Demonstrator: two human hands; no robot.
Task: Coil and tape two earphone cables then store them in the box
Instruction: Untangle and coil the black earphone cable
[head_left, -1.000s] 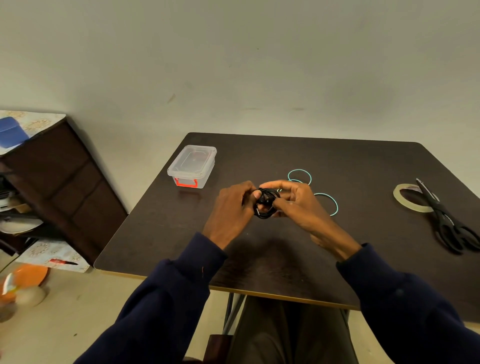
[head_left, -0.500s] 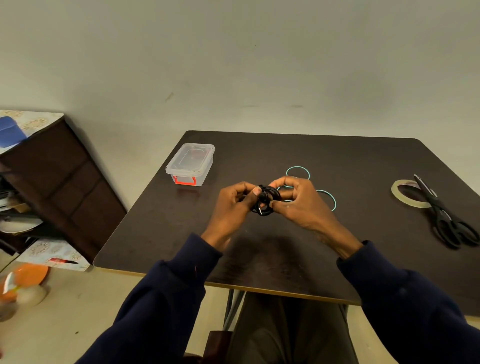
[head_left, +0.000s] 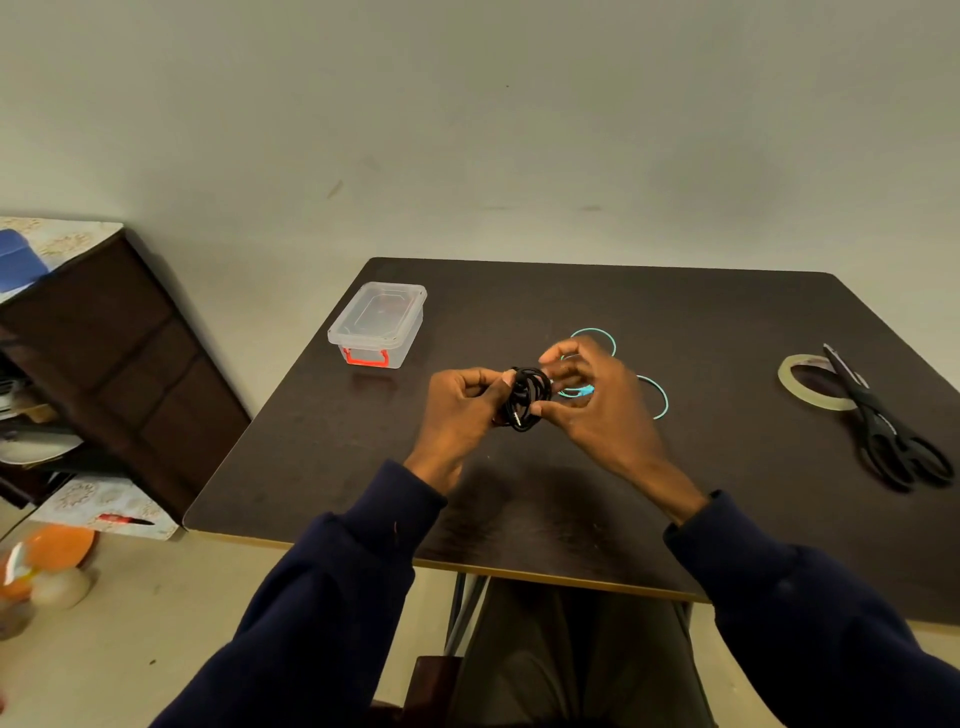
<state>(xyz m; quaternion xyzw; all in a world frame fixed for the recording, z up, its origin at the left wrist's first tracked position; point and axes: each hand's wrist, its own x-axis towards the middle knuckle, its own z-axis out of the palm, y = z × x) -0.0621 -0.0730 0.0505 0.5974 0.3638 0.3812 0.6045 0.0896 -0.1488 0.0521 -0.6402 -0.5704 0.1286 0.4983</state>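
Note:
A coiled black earphone cable (head_left: 525, 397) hangs between both hands just above the middle of the dark table (head_left: 727, 322). My left hand (head_left: 460, 413) pinches its left side. My right hand (head_left: 597, 405) holds its right side with thumb and fingers, the other fingers spread. A thin teal cable (head_left: 655, 396) lies in loops on the table behind my right hand, partly hidden by it. A clear plastic box (head_left: 378, 325) with a closed lid and red latch stands at the back left. A roll of tape (head_left: 810, 382) lies at the right.
Black scissors (head_left: 883, 431) lie across the tape roll near the table's right edge. A dark wooden shelf unit (head_left: 104, 353) stands left of the table, with plates on it. An orange plate (head_left: 49, 553) sits on the floor at lower left.
Both hands have kept working the black coil in place. My right hand's fingers have spread wider and lifted slightly; the coil looks a bit looser.

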